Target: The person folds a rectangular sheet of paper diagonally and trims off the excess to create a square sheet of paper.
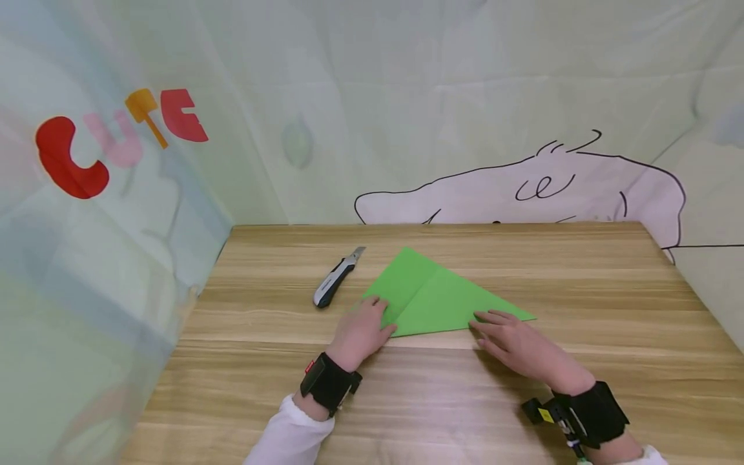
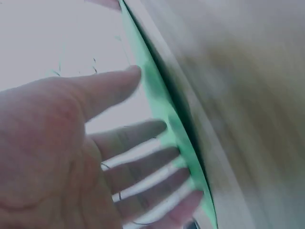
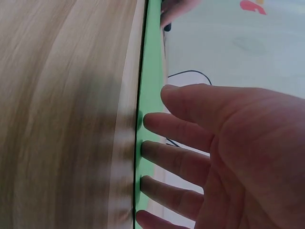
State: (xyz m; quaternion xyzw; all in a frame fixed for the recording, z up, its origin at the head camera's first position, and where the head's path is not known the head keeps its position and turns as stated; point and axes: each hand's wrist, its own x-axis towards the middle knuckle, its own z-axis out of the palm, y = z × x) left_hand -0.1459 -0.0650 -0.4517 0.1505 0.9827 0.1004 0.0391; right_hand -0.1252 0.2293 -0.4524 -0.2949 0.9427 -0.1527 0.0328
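Note:
A green sheet of paper (image 1: pixel 438 297), folded into a triangle, lies on the wooden table with a crease running across it. My left hand (image 1: pixel 363 326) rests on its left corner, fingers straight and spread, fingertips on the paper in the left wrist view. Near the right corner, my right hand (image 1: pixel 520 342) touches the sheet with extended fingers. In the right wrist view those fingertips (image 3: pixel 148 149) meet the green surface close to its near edge, and the thumb is held apart from them. Neither hand curls round anything.
A grey and black utility knife (image 1: pixel 337 279) lies left of the paper, its blade out and pointing away. The wooden table (image 1: pixel 430 400) ends at a printed cloth backdrop (image 1: pixel 349 97) at the back and left. Black camera bands (image 1: pixel 330 382) sit on both wrists.

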